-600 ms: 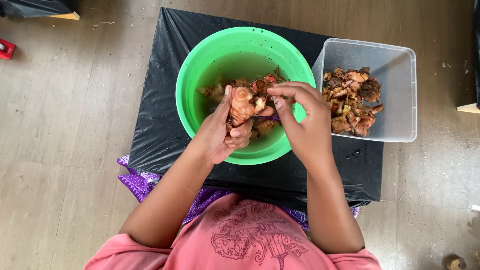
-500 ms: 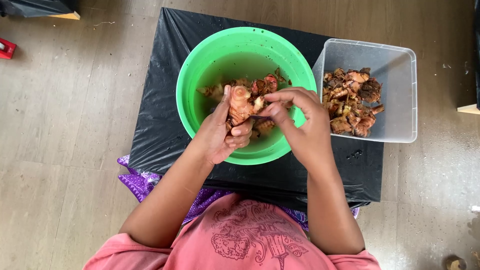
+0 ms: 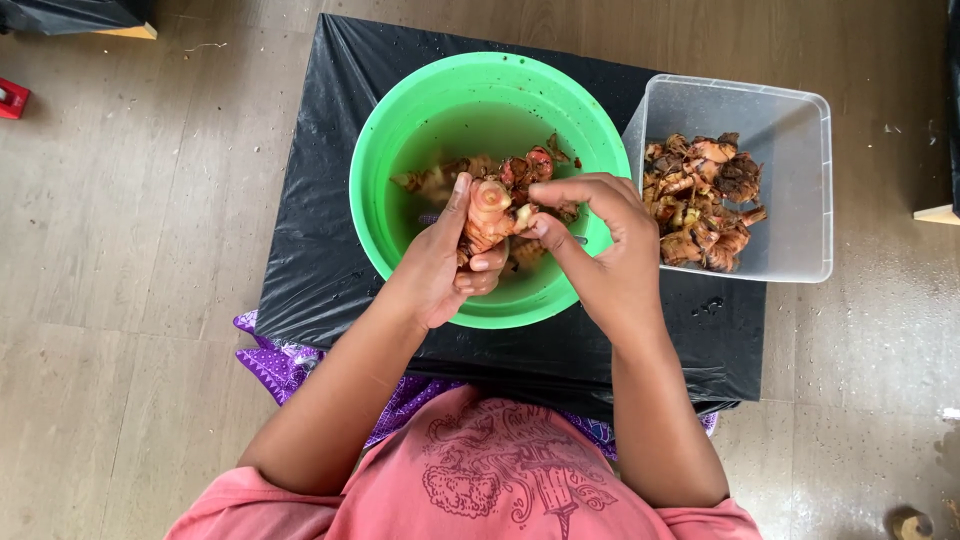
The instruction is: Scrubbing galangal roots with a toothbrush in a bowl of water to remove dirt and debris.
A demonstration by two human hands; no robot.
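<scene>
A green plastic bowl (image 3: 400, 130) stands on a black plastic sheet (image 3: 320, 230) and holds water with several pinkish-orange root pieces (image 3: 530, 165). Over the bowl, my left hand (image 3: 440, 265) grips one knobbly orange root piece (image 3: 488, 212). My right hand (image 3: 600, 250) meets it from the right, thumb and fingertips pinched against the same piece; a thin dark object shows under its fingers, too hidden to identify. Both hands hover above the bowl's near half.
A clear plastic tub (image 3: 790, 180) with several dirtier brown roots (image 3: 700, 205) sits right of the bowl on the black sheet. Purple patterned cloth (image 3: 275, 355) lies at the sheet's near edge. Wooden floor surrounds it; a red object (image 3: 12, 98) lies far left.
My right hand has shifted slightly along the root piece, and my left hand has turned the piece a little. Bowl and tub have not moved.
</scene>
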